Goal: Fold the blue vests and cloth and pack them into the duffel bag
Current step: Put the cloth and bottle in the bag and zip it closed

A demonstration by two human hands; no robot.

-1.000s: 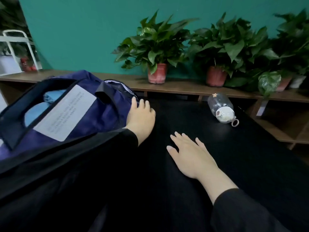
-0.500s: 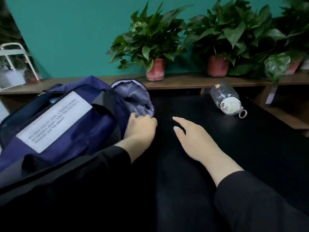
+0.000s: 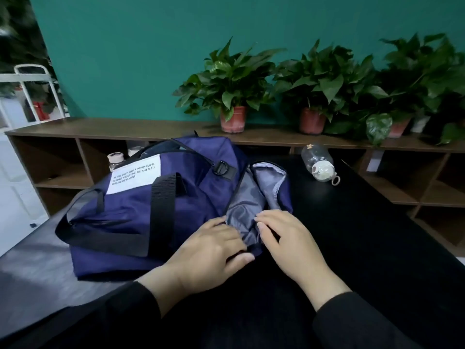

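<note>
Both hands have closed on the duffel bag (image 3: 151,210) at the tabletop's left edge: left hand (image 3: 208,250) pinches its navy end, right hand (image 3: 289,238) rests relaxed on the grey lining (image 3: 247,197). No blue vests are visible; packing appears finished, closing the 1 gaping end likely next.

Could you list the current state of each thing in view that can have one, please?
duffel bag: lying on the black table, end pocket open.
end pocket flap: folded back, grey lining showing.
left hand: on the bag's end, thumb under the pocket edge.
right hand: fingertips on the grey lining.
clear bottle: on its side, capped.
</note>
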